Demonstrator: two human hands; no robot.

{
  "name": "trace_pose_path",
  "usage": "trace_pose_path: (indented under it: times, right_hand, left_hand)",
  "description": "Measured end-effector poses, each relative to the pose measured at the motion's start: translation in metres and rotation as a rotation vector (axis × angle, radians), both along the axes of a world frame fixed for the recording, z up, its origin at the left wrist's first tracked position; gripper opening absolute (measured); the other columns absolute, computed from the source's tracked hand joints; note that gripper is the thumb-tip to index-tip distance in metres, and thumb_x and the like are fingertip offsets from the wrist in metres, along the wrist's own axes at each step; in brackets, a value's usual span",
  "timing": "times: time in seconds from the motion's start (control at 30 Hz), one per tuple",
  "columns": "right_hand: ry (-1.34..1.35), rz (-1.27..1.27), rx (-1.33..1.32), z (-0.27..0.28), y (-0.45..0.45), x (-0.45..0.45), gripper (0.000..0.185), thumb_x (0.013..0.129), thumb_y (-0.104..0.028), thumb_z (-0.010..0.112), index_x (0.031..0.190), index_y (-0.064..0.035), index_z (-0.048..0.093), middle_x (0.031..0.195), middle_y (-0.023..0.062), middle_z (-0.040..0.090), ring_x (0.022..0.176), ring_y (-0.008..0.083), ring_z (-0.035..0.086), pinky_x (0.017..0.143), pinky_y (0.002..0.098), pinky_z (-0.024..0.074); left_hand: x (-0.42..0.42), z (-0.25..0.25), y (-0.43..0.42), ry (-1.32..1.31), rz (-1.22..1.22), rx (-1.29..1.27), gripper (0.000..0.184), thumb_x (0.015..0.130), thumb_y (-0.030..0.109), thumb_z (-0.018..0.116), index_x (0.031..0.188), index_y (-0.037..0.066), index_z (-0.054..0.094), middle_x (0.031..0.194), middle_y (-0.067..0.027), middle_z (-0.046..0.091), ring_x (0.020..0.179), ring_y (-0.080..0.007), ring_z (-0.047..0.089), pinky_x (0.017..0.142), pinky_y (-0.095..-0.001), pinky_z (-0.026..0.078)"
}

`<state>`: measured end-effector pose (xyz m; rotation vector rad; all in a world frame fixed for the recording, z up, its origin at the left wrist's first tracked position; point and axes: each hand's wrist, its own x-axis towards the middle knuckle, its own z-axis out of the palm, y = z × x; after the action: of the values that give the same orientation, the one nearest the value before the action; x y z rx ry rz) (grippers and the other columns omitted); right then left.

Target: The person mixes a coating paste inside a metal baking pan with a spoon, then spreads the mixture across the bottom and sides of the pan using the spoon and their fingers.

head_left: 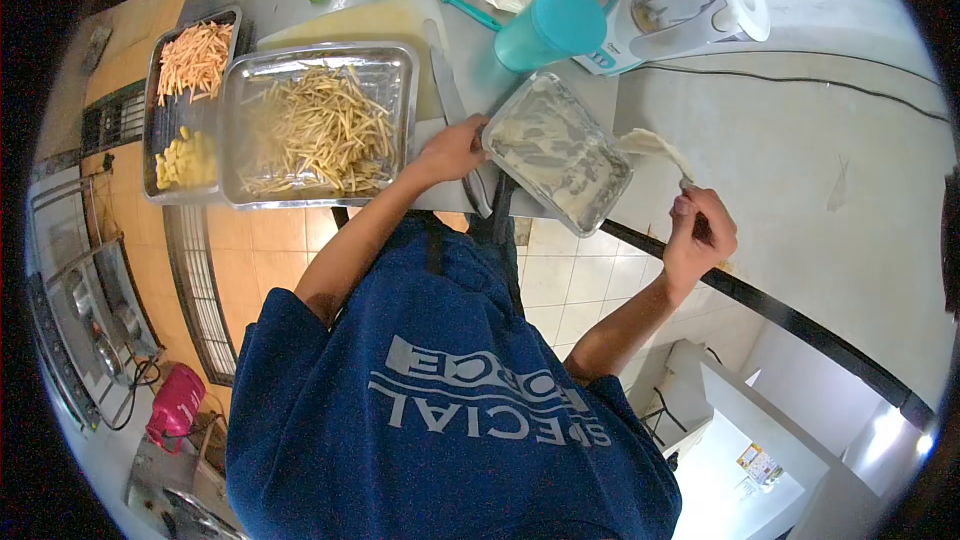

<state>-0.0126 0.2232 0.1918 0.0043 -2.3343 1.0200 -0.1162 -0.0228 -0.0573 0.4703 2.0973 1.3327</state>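
My left hand (452, 152) grips the near left rim of a small rectangular metal tray (600, 212), which is tilted at the counter's edge. A pale, creamy batter (555, 145) is smeared over the tray's inside. To the right, my right hand (700, 235) pinches the end of a long, curved, batter-coated strip (655, 145) whose far tip hangs over the tray's right rim. Coating hides whether the strip is food or a utensil. Beside my left hand lies a large knife (446, 85), its handle toward me; the hand covers part of it.
Left stands a large metal tray (232, 120) of pale cut sticks, overlapping another tray (150, 155) with orange shreds and yellow pieces. A cutting board (400, 22) lies behind. A teal pitcher (550, 28), a blender (690, 0) and its cord (800, 78) are at the back.
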Motion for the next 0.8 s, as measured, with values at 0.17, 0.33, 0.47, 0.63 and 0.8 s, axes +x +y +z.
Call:
trace_pose_path:
  times: [0.17, 0.33, 0.47, 0.63, 0.8]
  right_hand:
    - [0.082, 0.002, -0.016, 0.011, 0.007, 0.003, 0.008, 0.081, -0.005, 0.075, 0.084, 0.0016, 0.071, 0.069, 0.0082, 0.066, 0.06, 0.0137, 0.054, 0.057, 0.0262, 0.0423]
    - [0.22, -0.059, 0.082, 0.027, 0.015, 0.001, 0.011, 0.082, -0.008, 0.075, 0.083, 0.0017, 0.07, 0.068, 0.0099, 0.065, 0.063, 0.0186, 0.058, 0.063, 0.0305, 0.0475]
    - [0.324, -0.093, 0.133, 0.043, 0.023, -0.002, 0.014, 0.083, -0.01, 0.076, 0.083, 0.002, 0.069, 0.068, 0.0102, 0.063, 0.061, 0.0178, 0.055, 0.059, 0.0295, 0.0447]
    - [0.413, -0.101, 0.238, 0.069, 0.023, -0.011, 0.018, 0.085, -0.013, 0.076, 0.082, 0.0027, 0.067, 0.065, 0.0087, 0.058, 0.058, 0.0161, 0.052, 0.05, 0.0253, 0.0398]
    - [0.469, -0.19, 0.284, 0.077, 0.037, -0.009, 0.021, 0.086, -0.006, 0.065, 0.093, 0.0142, 0.065, 0.075, 0.0145, 0.061, 0.064, 0.0223, 0.056, 0.062, 0.0328, 0.0519]
  left_hand:
    - [0.002, -0.009, 0.002, 0.018, 0.024, 0.052, 0.059, 0.082, 0.017, 0.074, 0.132, 0.001, 0.048, 0.093, -0.018, 0.069, 0.088, -0.0342, 0.068, 0.078, -0.0437, 0.053]
    - [0.003, -0.025, 0.005, 0.044, 0.045, 0.092, 0.057, 0.08, 0.018, 0.073, 0.13, 0.0, 0.05, 0.091, -0.0184, 0.068, 0.088, -0.0354, 0.067, 0.077, -0.0437, 0.052]
    - [0.003, -0.026, 0.004, 0.043, 0.047, 0.098, 0.058, 0.08, 0.018, 0.073, 0.13, 0.0, 0.05, 0.091, -0.0185, 0.069, 0.088, -0.0358, 0.068, 0.077, -0.044, 0.052]
    - [0.003, -0.018, 0.002, 0.034, 0.034, 0.053, 0.059, 0.08, 0.018, 0.073, 0.131, 0.0, 0.049, 0.091, -0.0183, 0.069, 0.088, -0.0358, 0.068, 0.078, -0.0444, 0.052]
    - [0.003, -0.017, 0.001, 0.028, 0.026, 0.05, 0.06, 0.081, 0.017, 0.072, 0.132, -0.001, 0.048, 0.09, -0.0178, 0.069, 0.087, -0.0361, 0.068, 0.077, -0.0443, 0.052]
